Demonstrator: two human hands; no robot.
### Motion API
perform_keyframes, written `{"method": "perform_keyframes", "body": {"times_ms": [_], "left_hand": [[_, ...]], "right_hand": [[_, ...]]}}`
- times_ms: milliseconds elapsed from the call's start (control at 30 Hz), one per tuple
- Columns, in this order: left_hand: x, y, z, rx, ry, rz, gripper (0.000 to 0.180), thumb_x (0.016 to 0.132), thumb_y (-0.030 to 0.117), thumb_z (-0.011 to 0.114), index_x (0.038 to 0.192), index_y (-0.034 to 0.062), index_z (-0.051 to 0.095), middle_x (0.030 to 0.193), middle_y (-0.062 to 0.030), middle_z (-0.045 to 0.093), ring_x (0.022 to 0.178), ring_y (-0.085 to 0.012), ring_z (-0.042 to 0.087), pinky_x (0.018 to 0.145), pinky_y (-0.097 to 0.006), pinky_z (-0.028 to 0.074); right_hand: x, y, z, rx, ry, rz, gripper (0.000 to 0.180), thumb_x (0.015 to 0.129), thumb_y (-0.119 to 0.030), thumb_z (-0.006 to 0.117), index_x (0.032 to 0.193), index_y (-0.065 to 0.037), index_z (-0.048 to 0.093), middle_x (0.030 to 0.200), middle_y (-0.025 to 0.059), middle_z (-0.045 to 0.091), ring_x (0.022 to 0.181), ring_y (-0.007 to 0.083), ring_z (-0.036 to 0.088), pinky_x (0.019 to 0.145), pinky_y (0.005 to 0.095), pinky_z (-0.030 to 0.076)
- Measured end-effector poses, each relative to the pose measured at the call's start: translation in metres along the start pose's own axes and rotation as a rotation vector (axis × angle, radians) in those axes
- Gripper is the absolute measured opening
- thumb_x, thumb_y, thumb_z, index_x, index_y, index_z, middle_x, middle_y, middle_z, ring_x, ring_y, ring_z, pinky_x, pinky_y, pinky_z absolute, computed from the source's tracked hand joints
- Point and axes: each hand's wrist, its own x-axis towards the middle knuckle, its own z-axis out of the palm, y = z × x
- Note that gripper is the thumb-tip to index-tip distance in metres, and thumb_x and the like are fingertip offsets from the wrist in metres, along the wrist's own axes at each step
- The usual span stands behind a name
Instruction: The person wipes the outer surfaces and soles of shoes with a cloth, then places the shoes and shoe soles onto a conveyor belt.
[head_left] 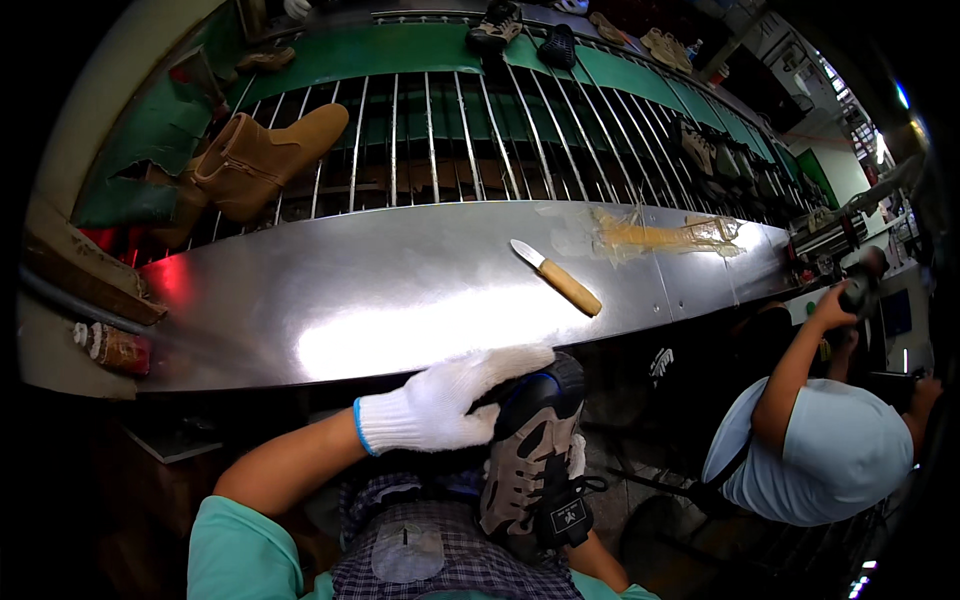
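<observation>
A brown and black sports shoe [522, 455] stands toe-up over my lap, its laces and black tongue tag facing up. My left hand [440, 402], in a white knit glove with a blue cuff, is closed over the toe, fingers across the top and thumb at the side. Most of my right hand [577, 456] is hidden behind the shoe; white gloved fingers show at its right edge, gripping it. Beyond the shoe, a short knife [568, 286] with a wooden handle lies on the metal bench top [420, 265], touched by neither hand.
Behind the bench runs a rack of metal rollers [430, 140] with green panels. Tan boots [262, 160] rest there at the left; other shoes [495, 28] lie farther back. A small can [112, 348] stands at the bench's left end. A co-worker [820, 440] sits at the right.
</observation>
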Motion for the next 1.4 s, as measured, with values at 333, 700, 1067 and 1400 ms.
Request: {"method": "perform_keyframes", "body": {"times_ms": [333, 700, 1067, 1400], "left_hand": [[-0.029, -0.027, 0.032, -0.187, 0.039, 0.01, 0.093, 0.086, 0.001, 0.058, 0.171, 0.0032, 0.021, 0.174, -0.0228, 0.033, 0.16, -0.0325, 0.035, 0.132, -0.04, 0.028], [-0.038, -0.031, 0.082, -0.235, 0.398, 0.247, 0.133, 0.09, 0.038, 0.084, 0.167, -0.0088, -0.014, 0.175, -0.0325, 0.008, 0.163, -0.0425, 0.016, 0.134, -0.049, 0.013], [-0.066, 0.015, -0.116, -0.468, 0.091, -0.341, 0.105, 0.077, 0.024, 0.098, 0.161, -0.003, 0.041, 0.149, -0.0157, 0.059, 0.135, -0.0231, 0.058, 0.119, -0.039, 0.044], [-0.079, -0.005, -0.115, 0.03, -0.002, -0.369, 0.088, 0.078, 0.031, 0.097, 0.148, -0.0023, 0.056, 0.138, -0.0162, 0.066, 0.127, -0.0245, 0.063, 0.112, -0.036, 0.049]], "right_hand": [[-0.002, 0.005, 0.009, 0.06, 0.02, 0.02, 0.067, 0.114, -0.049, 0.047, 0.159, 0.001, 0.044, 0.15, 0.017, 0.061, 0.139, 0.026, 0.058, 0.113, 0.0388, 0.05], [0.014, -0.007, 0.026, 0.09, -0.008, 0.074, 0.064, 0.115, -0.048, 0.045, 0.159, -0.001, 0.046, 0.149, 0.0171, 0.061, 0.138, 0.0264, 0.059, 0.112, 0.0391, 0.051], [-0.009, -0.028, 0.179, -1.703, -0.224, -0.014, 0.083, 0.101, -0.037, 0.071, 0.163, 0.002, 0.032, 0.139, 0.0311, 0.065, 0.127, 0.0379, 0.07, 0.102, 0.0405, 0.059], [0.028, -0.014, 0.151, -1.996, -0.279, -0.806, 0.069, 0.082, -0.011, 0.08, 0.146, -0.003, 0.055, 0.14, 0.0244, 0.06, 0.114, 0.0425, 0.068, 0.095, 0.0498, 0.059]]}}
